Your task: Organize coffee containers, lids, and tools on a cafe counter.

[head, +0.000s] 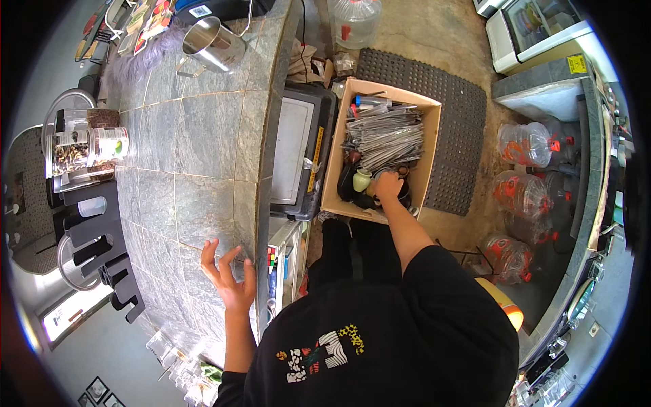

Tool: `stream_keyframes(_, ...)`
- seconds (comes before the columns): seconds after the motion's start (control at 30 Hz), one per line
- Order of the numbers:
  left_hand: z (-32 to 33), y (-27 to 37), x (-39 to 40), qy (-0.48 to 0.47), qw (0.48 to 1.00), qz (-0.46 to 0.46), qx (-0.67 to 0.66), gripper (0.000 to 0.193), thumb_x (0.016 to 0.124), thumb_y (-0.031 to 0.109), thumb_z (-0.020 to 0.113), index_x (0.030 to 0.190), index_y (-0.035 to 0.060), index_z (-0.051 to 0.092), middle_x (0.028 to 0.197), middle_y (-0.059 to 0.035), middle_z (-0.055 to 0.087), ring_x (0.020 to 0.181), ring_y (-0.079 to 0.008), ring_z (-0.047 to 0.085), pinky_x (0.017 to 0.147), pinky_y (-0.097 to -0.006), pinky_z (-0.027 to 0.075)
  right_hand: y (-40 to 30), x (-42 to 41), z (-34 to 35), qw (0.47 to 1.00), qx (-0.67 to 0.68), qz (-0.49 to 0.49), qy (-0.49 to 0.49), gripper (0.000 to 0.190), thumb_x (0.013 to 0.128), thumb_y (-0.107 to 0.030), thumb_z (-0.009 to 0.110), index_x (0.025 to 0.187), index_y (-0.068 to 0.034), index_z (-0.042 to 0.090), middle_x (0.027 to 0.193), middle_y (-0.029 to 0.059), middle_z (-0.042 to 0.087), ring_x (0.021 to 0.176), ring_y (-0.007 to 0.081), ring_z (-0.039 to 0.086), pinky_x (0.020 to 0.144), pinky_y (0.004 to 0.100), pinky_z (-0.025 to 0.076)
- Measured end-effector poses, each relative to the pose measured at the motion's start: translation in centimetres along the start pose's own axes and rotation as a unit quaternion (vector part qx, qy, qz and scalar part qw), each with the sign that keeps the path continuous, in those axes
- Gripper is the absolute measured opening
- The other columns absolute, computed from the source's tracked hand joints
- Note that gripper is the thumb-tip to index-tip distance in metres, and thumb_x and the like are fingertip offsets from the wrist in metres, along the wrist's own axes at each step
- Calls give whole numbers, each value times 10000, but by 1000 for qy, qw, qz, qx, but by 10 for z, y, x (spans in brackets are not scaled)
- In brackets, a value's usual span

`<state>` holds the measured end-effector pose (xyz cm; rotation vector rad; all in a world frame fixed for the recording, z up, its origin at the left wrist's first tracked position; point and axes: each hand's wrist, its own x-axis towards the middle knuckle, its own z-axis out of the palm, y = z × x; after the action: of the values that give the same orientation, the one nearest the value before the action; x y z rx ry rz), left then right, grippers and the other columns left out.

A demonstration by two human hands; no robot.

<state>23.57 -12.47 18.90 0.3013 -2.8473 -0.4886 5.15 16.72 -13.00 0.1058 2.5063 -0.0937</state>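
My right hand (387,186) reaches down into an open cardboard box (432,140) on the floor. Its fingers are bent over dark items near the box's front side, and what they touch is hidden. Just left of it sits a small pale green vase-shaped pot (362,179), with a black rounded object (347,182) beyond. A thick bundle of thin, silvery sticks (389,136) fills the middle of the box. At its far end lies a clear tube with a blue cap (374,102). My left hand (233,280), fingers spread and holding nothing, is over the grey stone-tiled counter (203,203).
A steel pitcher (213,46) stands on the counter's far end; clear jars (89,145) line its left side. Beside the box are a black case (297,152) and a studded rubber mat (455,132). Large plastic water bottles (524,193) lie under the right-hand counter.
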Motion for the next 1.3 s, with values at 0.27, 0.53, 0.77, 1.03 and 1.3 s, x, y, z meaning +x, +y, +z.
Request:
stream_keyframes(0.27, 1, -1, -3, 9, 1000, -18, -15, 263, 762, 30, 627, 1023, 28, 599, 1306, -207, 390, 1269, -416, 347, 1030, -530, 326, 19, 0, 9, 974, 220, 29, 37, 303, 715, -326, 762, 726, -35, 677, 673, 115, 636, 676, 298, 616, 658, 416, 462)
stream_keyframes(0.53, -9, 0, 2, 54, 998, -7, -40, 255, 761, 33, 632, 1014, 40, 609, 1290, -201, 416, 1260, -405, 366, 1015, -511, 345, 17, -34, -43, 871, 455, -58, 177, 253, 908, -241, 581, 823, -3, 594, 666, 80, 613, 613, 171, 580, 612, 317, 463)
stream_keyframes(0.77, -24, 18, 10, 4, 980, -6, -197, 359, 747, 64, 680, 1093, 34, 588, 1244, -182, 463, 1188, -365, 440, 993, -460, 371, -44, -98, -143, 723, 668, -166, 68, 228, 977, -225, 450, 860, -64, 562, 706, -1, 552, 609, 106, 476, 562, 260, 378)
stream_keyframes(1.03, -71, 16, 24, -36, 981, 66, -178, 941, 630, 266, 800, 1419, 131, 305, 1405, -242, 305, 1252, -440, 374, 1014, -457, 379, -160, -266, -239, 673, 482, -504, -246, 223, 975, -257, 455, 867, -78, 531, 790, -2, 535, 753, 95, 504, 711, 239, 394)
stream_keyframes(1.3, -173, -63, 19, 136, 987, 31, -75, 757, 573, 197, 781, 1266, 93, 494, 1138, -183, 552, 1118, -351, 524, 917, -411, 476, -223, -287, -213, 608, 523, -478, -357, 369, 987, -377, 382, 1131, -65, 516, 960, 56, 586, 859, 157, 559, 759, 290, 424)
